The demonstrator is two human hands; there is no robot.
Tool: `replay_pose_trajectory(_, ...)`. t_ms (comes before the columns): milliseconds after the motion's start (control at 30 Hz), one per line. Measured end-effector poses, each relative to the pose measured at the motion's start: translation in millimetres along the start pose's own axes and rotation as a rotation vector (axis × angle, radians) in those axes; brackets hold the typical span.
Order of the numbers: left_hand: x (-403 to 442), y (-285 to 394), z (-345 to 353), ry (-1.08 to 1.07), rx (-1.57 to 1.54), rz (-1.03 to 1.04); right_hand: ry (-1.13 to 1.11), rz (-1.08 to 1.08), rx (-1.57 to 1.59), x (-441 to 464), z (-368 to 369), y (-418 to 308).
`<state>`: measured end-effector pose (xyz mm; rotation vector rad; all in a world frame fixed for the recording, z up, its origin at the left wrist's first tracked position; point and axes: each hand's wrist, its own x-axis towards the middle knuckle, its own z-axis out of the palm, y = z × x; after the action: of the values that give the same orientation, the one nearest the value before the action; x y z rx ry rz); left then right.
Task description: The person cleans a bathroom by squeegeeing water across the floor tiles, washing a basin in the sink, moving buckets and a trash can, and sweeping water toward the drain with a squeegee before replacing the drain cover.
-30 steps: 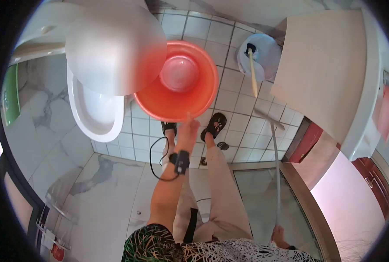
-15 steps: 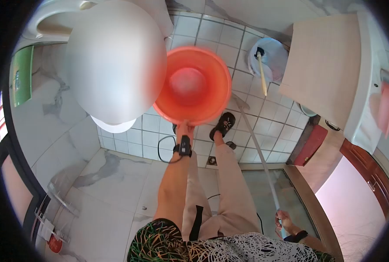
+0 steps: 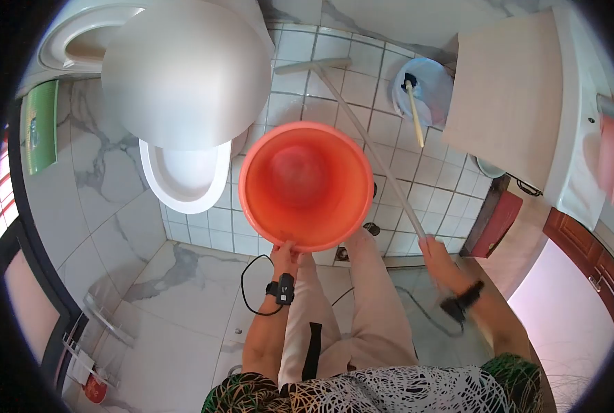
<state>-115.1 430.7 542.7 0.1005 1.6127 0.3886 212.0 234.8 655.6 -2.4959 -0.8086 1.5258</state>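
Note:
In the head view an orange plastic basin is held in front of my legs, its opening facing up. My left hand is closed on the near rim of the basin. To the right, my right hand wraps round the pole of a floor squeegee. The squeegee's wide head lies on the white floor tiles beyond the basin. My feet are mostly hidden beneath the basin.
At the left stands a white toilet, partly covered by a blurred oval. A lined waste bin holds a yellow-handled brush. A vanity cabinet is on the right, with a red box below.
The basin has come nearer to me in my left hand. My right hand has moved forward, and the squeegee head has gone farther away and left, past the basin.

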Motion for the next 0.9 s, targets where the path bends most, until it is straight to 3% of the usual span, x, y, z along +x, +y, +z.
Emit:
replay_pose_trajectory(33,2,-1,-4,0.003,0.018,-0.001,0.004,0.033,-0.076,35,7,-6)
replay_pose_trajectory(100,5,0,-11,0.01,0.055,-0.003,0.075,-0.106,-0.015,77,17,-20)
replay_pose_trajectory(200,-1,4,-24,-0.042,0.087,0.004,0.067,-0.044,-0.085,93,19,-26)
replay_pose_trajectory(533,-15,29,-21,-0.124,0.173,0.054,-0.031,0.073,-0.267,-53,30,61)
replay_pose_trajectory(633,-6,34,9,-0.075,0.206,0.06,-0.049,0.142,-0.315,-90,31,80)
replay_pose_trajectory(900,62,27,108,-0.224,0.112,0.172,-0.092,0.269,-0.269,-147,59,143)
